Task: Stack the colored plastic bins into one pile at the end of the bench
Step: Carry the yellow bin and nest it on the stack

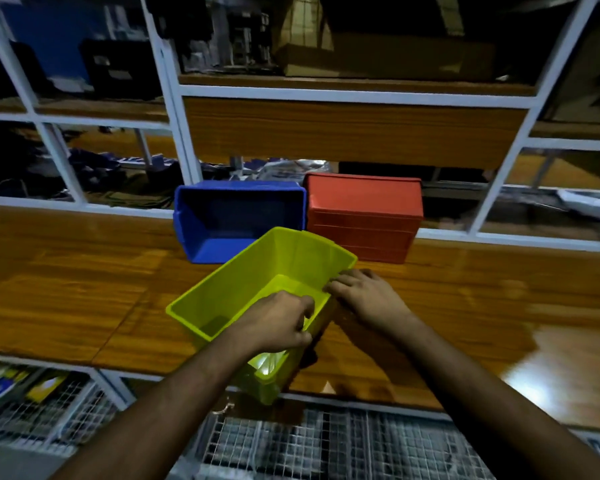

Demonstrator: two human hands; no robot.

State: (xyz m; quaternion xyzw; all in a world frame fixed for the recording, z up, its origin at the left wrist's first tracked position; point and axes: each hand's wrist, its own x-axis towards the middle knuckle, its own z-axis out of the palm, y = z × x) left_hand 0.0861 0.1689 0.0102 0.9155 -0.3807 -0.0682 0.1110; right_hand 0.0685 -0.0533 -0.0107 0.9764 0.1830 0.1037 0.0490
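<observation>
The yellow bin (pixel 257 289) sits open and empty on the table (pixel 84 289), angled, its near end overhanging the edge. The left hand (pixel 278 323) has its fingers (pixel 303 304) curled over the bin's near-right rim; the right hand (pixel 364 292) seems to press that same wall from outside, fingers narrow. Beyond the fingers lie the empty blue bin (pixel 239 220) and the red bin (pixel 364 220), both tipped. No lettering is legible.

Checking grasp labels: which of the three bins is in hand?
The yellow bin. The left hand and right hand both grip its near-right rim. The blue bin and red bin sit untouched behind it.
</observation>
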